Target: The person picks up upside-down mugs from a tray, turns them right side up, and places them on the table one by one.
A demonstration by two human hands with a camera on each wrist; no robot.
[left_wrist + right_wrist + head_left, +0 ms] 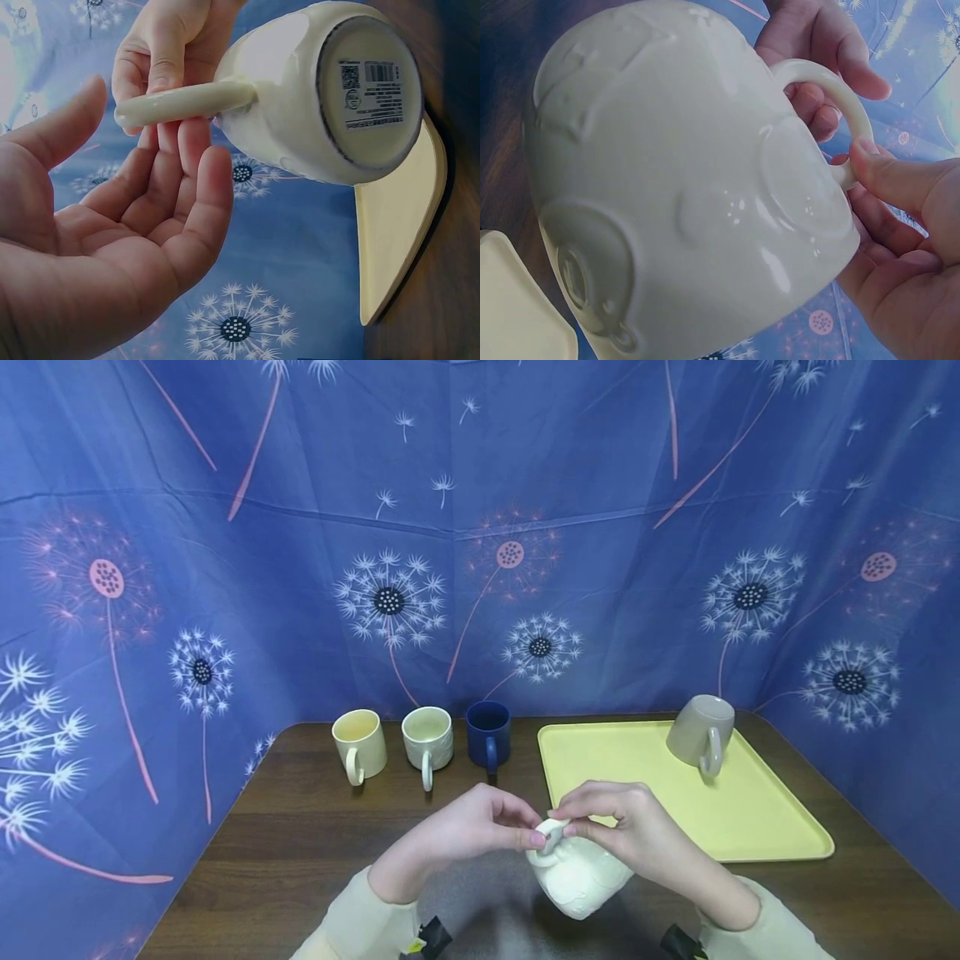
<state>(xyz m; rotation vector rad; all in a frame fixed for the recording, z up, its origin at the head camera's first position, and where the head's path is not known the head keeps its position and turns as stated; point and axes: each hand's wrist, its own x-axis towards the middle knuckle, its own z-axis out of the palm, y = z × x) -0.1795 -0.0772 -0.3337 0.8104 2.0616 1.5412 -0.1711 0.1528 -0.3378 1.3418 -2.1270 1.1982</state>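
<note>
A cream mug (pixel 583 878) with raised relief is tilted in the air before me, a printed label (pixel 373 94) on its base. My right hand (pixel 645 831) pinches the mug's handle (pixel 836 90) between thumb and fingers, low on the loop in the right wrist view. On the handle's other side is my left hand (pixel 467 828). Its fingers, loosely bent, reach the handle from below in the left wrist view, while its thumb (pixel 71 124) stands apart from it.
Along the back of the brown table (pixel 285 827) stand a pale yellow mug (pixel 366 747), a whitish mug (pixel 435 750) and a dark blue mug (pixel 480 739), all upright. A yellow tray (pixel 615 760) to the right bears a grey mug (pixel 686 731), upside down. Behind hangs a blue dandelion-print cloth (pixel 600 568).
</note>
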